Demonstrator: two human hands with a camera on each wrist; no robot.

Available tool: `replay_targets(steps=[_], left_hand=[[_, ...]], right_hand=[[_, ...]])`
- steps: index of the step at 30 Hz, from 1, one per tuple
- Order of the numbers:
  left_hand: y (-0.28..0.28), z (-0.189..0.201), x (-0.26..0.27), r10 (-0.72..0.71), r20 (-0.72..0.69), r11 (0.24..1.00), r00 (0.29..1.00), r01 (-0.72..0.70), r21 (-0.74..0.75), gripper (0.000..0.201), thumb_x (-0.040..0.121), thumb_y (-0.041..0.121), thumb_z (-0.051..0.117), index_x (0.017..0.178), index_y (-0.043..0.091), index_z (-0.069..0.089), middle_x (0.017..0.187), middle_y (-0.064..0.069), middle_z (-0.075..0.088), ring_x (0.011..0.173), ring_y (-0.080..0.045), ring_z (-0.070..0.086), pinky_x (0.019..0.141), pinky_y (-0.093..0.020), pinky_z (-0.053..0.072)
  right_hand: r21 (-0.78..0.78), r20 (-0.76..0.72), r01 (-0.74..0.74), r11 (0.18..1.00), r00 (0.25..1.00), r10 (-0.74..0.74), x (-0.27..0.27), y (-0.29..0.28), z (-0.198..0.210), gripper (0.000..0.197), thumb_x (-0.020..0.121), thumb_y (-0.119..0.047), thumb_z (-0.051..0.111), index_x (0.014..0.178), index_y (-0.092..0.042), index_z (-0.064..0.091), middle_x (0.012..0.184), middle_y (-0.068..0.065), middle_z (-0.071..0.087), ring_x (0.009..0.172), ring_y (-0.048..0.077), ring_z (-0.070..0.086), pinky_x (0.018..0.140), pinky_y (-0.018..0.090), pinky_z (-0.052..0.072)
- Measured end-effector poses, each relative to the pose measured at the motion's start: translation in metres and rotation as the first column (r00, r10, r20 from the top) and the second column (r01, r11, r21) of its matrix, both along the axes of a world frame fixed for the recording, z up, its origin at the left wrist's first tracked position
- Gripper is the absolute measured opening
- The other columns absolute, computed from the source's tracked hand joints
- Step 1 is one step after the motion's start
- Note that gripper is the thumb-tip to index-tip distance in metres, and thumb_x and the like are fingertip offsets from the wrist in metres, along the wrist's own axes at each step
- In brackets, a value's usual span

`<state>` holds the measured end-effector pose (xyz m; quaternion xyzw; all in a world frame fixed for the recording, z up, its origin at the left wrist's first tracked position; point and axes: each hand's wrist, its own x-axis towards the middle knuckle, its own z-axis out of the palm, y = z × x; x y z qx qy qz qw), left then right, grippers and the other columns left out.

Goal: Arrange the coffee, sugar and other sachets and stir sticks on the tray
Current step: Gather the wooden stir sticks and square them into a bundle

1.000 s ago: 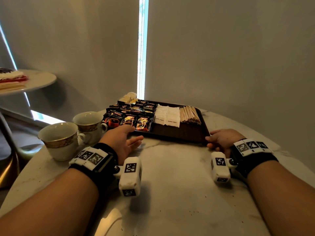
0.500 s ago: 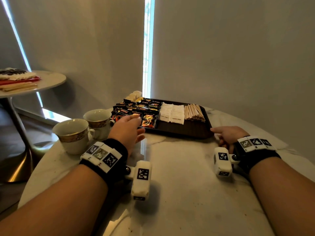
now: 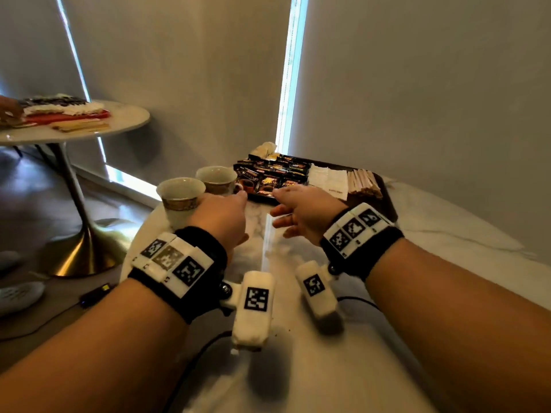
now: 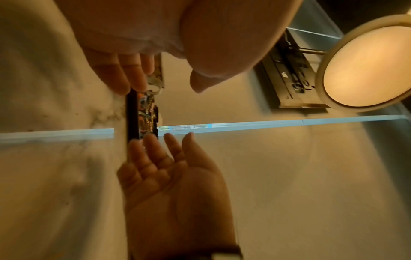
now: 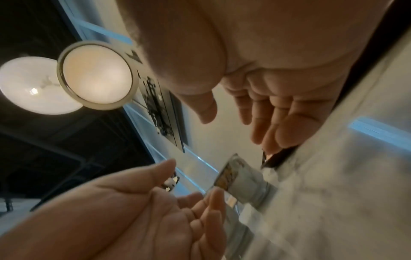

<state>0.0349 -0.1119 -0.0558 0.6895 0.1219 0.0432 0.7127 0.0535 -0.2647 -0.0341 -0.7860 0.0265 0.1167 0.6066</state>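
Dark tray [image 3: 387, 192] is sitting on the marble desk [image 3: 387, 323], loaded with coffee sachets [image 3: 268, 177]; both hands, left hand [image 3: 222, 217] and right hand [image 3: 304, 213], are hovering just before it, fingers loosely spread, holding nothing.

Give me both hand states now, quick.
Left hand: open, holding nothing, fingers near the tray.
Right hand: open, fingers spread, holding nothing.
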Motion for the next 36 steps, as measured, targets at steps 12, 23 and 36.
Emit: replay_targets(steps=[12,23,36], left_hand=[[0.019,-0.029,0.016,-0.072,-0.025,0.973,0.997,0.065,-0.220,0.041,0.106,0.031,0.047,0.139,0.008,0.047,0.097,-0.003,0.062,0.086,-0.023,0.065,0.075,-0.042,0.054],[0.037,-0.028,0.035,0.082,0.051,0.951,0.995,-0.063,-0.302,0.046,0.105,0.026,0.047,0.149,0.017,0.042,0.149,-0.022,0.046,0.084,-0.018,0.058,0.082,-0.042,0.054],[-0.073,0.082,0.067,-0.242,0.295,0.905,0.924,0.325,-0.275,0.011,0.103,0.032,0.053,0.110,0.027,0.060,0.109,-0.001,0.074,0.097,-0.019,0.070,0.075,-0.039,0.053]], right_hand=[[-0.026,-0.102,0.011,1.000,0.995,-0.014,0.047,0.065,-0.018,0.025,0.102,-0.042,0.049,0.105,-0.018,0.053,0.103,0.011,0.063,0.089,0.028,0.065,0.089,0.047,0.055],[0.064,-0.063,0.044,0.997,0.997,-0.040,0.067,0.075,-0.023,0.027,0.102,-0.036,0.047,0.086,-0.017,0.059,0.094,0.010,0.069,0.097,0.035,0.070,0.086,0.050,0.056],[0.514,0.143,0.444,0.734,0.799,-0.584,0.000,-0.167,0.031,0.017,0.102,-0.032,0.049,0.096,-0.017,0.056,0.069,0.003,0.058,0.072,0.021,0.061,0.062,0.033,0.044]])
